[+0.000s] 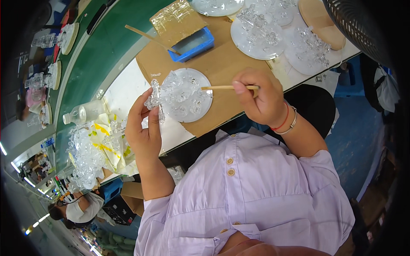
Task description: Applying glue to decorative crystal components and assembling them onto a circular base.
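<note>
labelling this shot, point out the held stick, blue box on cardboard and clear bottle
Held stick (218, 88): head view, middle of shaft
Blue box (196, 50): head view, front wall
Clear bottle (89, 112): head view, side

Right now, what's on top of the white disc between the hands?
Clustered clear ornaments sit on the white disc; the wooden stick in the right hand overlaps its right side. What the ornaments cover is hidden.

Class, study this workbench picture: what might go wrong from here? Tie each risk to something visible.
The left hand holds a clear ornate piece beside the round disc; a slip might damage it.
The right hand holds a wooden stick, its tip over the disc, so a jolt might nudge the clear parts there.
A second stick juts out from the blue tray, where it might get knocked.
</note>
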`<state>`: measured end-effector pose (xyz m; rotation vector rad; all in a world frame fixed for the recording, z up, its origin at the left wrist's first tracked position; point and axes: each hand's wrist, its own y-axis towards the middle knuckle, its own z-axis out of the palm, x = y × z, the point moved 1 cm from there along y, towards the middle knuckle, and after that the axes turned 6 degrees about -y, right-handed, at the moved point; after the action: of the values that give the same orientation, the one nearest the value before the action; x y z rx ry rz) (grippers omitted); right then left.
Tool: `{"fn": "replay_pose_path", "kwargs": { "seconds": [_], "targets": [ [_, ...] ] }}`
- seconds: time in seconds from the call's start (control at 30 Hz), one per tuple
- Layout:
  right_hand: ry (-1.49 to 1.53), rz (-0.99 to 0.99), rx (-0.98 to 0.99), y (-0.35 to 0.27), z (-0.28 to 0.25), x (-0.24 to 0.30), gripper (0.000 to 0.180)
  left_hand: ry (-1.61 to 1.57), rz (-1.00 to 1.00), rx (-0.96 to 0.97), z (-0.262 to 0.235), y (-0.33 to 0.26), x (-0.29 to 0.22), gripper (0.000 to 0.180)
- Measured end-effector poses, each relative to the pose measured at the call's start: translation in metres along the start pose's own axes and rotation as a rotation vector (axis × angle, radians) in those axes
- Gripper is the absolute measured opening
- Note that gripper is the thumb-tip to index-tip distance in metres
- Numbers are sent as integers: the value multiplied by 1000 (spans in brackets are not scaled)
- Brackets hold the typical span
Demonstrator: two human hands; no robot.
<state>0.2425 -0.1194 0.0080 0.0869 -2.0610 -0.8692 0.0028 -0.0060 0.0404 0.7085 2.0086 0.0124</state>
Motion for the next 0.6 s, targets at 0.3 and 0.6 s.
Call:
{"fn": "replay_pose_path", "kwargs": {
  "seconds": [0.3,0.6],
  "targets": [
    [-51,-38,-4,3,-1,-3,12,59,13,-16,-1,2,-2,32],
    [-1,-68,68,1,-1,-1,12,20,-11,-20,-2,3,0,31]
  ]
}}
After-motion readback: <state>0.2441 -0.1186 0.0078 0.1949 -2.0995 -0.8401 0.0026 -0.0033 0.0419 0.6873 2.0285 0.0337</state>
